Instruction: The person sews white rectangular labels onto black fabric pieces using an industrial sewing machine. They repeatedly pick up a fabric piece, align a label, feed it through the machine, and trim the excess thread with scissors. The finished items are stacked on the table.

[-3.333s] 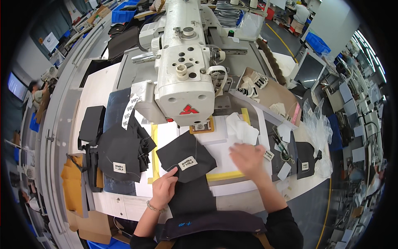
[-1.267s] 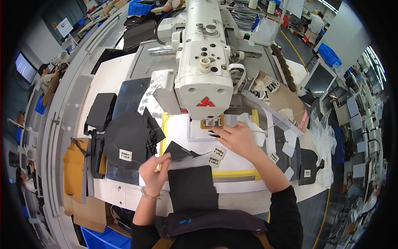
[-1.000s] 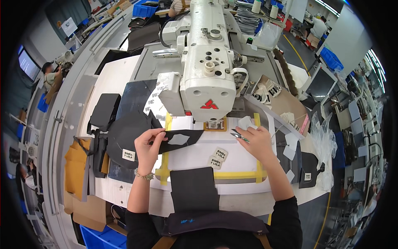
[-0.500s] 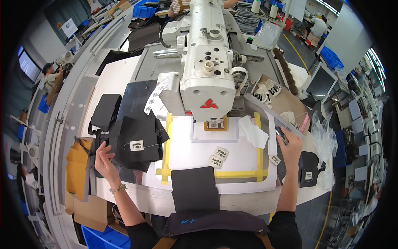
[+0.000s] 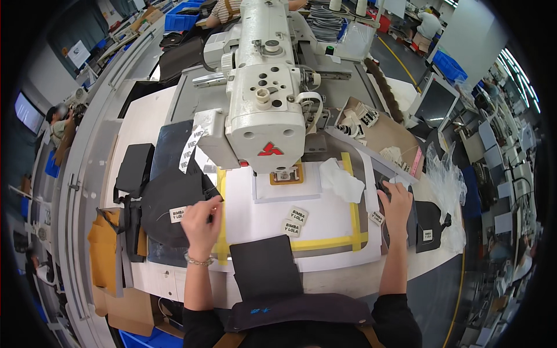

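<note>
Worktable (image 5: pixel 142 119) holds a lettered cream label (image 5: pixel 176 214) beside the left hand (image 5: pixel 201 227).

A pale wall (image 5: pixel 43 66) and a dark grey-green curtain (image 5: pixel 72 29) fill the upper left of the frame. A light pillar (image 5: pixel 464 37) stands upper right, beside rows of bright strip lights (image 5: pixel 518 75). Grey floor (image 5: pixel 438 284) bearing a yellow line (image 5: pixel 400 61) shows around the right of the whitish, curved-edged tabletop (image 5: pixel 336 282).
</note>
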Demonstrator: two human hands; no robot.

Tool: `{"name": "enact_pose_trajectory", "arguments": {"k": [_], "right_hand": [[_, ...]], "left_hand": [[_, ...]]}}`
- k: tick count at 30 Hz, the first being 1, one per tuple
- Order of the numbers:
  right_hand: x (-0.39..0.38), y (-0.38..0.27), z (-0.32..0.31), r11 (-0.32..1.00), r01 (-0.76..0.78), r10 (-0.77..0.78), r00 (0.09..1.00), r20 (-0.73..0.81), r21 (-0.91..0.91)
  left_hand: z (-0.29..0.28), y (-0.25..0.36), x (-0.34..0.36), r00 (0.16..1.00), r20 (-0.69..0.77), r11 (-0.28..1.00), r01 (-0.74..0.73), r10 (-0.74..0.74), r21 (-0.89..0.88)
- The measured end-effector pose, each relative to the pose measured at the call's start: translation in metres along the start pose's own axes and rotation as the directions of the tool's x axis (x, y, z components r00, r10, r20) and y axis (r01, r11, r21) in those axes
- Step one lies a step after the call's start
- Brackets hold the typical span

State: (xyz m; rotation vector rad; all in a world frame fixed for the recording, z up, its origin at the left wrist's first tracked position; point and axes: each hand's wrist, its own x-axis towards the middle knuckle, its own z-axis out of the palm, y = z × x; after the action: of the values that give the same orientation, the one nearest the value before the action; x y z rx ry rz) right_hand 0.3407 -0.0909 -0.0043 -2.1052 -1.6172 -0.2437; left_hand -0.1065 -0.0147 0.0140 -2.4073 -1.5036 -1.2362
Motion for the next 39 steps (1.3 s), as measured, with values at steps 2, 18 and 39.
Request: {"name": "enact_pose_trajectory", "arguments": {"k": [2, 18, 39], "right_hand": [[0.009, -0.005, 0.000, 0.987, 0.049, -0.061, 0.996, 0.072, 0.151], [0.045, -0.057, 0.025, 0.931, 0.134, -0.233, 0.934, 0.269, 0.340], [0.045, -0.020, 0.018, 0.924, 0.039, -0.205, 0.891, 0.405, 0.381]], "left_hand": [[0.024, 0.019, 0.001, 0.983, 0.136, 0.979, -0.101, 0.126, -0.178], [0.075, 0.095, 0.000, 0.753, 0.522, 0.813, -0.029, 0.401, -0.582], [0.057, 0.083, 0.006, 0.785, 0.502, 0.843, -0.046, 0.362, -0.536]]}}
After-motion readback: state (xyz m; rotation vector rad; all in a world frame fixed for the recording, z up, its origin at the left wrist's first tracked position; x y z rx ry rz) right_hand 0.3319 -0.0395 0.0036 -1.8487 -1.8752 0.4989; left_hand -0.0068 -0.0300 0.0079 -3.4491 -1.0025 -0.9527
